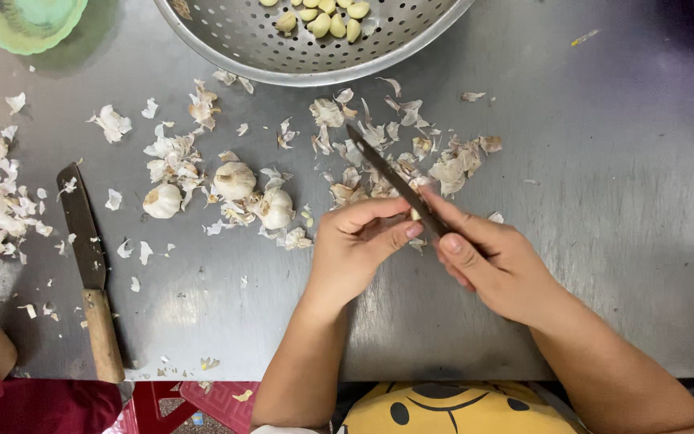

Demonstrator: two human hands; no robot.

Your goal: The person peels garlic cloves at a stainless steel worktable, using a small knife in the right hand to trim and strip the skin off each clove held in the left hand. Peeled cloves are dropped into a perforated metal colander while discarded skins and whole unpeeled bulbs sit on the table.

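On the steel table [604, 201], below the perforated metal colander [315, 48] of peeled cloves, I'm mid-peel, I'd say. My right hand [487, 261] is closed around a dark knife [387, 173], its blade angled up-left. My left hand [355, 245] pinches a small garlic clove [415, 214] against that blade. Next needs a light, careful lift of the skin.

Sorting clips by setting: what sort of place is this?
Probably a kitchen prep area: a steel table, a metal colander of peeled cloves, garlic bulbs and a knife.
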